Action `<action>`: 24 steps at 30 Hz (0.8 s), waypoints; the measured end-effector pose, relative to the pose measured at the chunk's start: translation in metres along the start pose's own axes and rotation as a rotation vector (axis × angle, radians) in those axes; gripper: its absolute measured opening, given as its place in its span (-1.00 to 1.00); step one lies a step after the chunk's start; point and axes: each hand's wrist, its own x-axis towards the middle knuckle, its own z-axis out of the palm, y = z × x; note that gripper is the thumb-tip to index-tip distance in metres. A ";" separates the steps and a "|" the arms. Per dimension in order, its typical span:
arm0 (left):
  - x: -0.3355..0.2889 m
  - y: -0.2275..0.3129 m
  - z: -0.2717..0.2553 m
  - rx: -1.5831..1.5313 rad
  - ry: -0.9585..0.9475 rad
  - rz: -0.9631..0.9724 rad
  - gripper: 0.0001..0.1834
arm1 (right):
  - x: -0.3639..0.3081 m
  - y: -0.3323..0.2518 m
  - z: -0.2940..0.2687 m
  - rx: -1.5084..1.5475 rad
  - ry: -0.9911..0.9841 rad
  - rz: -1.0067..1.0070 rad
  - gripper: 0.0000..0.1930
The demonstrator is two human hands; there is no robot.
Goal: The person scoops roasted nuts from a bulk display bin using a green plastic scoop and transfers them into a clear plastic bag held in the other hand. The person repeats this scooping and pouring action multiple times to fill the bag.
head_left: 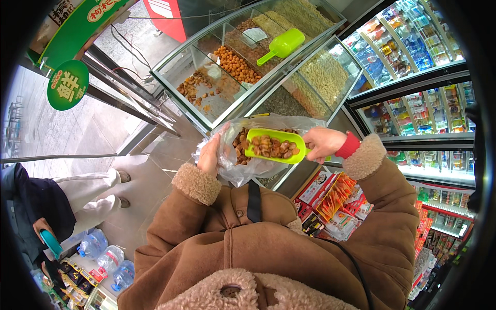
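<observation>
My right hand [323, 143] is closed around the handle of a lime-green scoop [296, 138]. Brown beans, probably broad beans [273, 146], are heaped in it. The scoop lies level over the mouth of a clear plastic bag [244, 174]. More of the same brown beans [239, 148] show inside the bag, to the left of the scoop. At the bag's left side, my left hand [209, 156] grips its edge; the thumb and some fingertips are partly hidden by the plastic.
Beyond the bag stands a glass-sided bin case [209, 124] of nuts and seeds, with another green scoop [283, 45] on it. Lit drink fridges [413, 101] line the right. Packaged snacks [338, 199] sit near my right elbow. A person [46, 201] and water jugs [111, 258] are at left.
</observation>
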 end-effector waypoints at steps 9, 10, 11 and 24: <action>-0.011 0.005 0.011 -0.003 0.023 0.047 -0.51 | 0.027 -0.019 0.027 -0.698 0.402 -0.190 -0.78; -0.012 0.005 0.011 -0.008 0.027 0.032 -0.51 | 0.023 -0.021 0.026 -0.735 0.407 -0.199 -0.81; -0.013 0.004 0.010 -0.013 0.030 0.017 -0.51 | 0.019 -0.025 0.024 -0.788 0.432 -0.189 -0.84; -0.005 -0.016 -0.012 0.257 -0.224 0.073 -0.46 | -0.031 -0.062 -0.090 -0.368 0.637 -0.495 -0.69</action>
